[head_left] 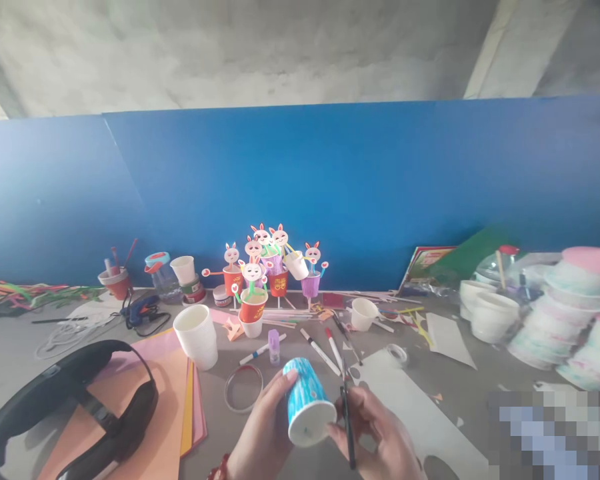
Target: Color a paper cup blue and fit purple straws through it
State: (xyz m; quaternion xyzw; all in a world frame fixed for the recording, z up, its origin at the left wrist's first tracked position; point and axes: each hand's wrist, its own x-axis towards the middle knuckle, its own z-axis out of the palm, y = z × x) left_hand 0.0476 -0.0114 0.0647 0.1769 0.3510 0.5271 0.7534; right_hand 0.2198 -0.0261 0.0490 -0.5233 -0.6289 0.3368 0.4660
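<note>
My left hand point(267, 423) is wrapped around a paper cup point(306, 393) coloured in blue streaks. The cup is tilted, its wide white mouth facing me. On the other side, my right hand point(375, 437) is closed on scissors point(347, 410) with black handles, held upright beside the cup. Its fingertips are close to the cup's rim; whether they touch it I cannot tell. Just beyond the cup lie a small purple-capped bottle point(274, 348), a roll of tape point(244, 389) and several markers point(321, 351).
Rabbit-faced cup figures point(253, 303) stand in the middle against a blue partition point(300, 173). A black headset point(70, 407) rests on coloured paper point(167, 400) at left, near a white cup point(197, 333). Stacked painted cups point(555, 320) stand at right; white paper point(405, 400) lies by my right hand.
</note>
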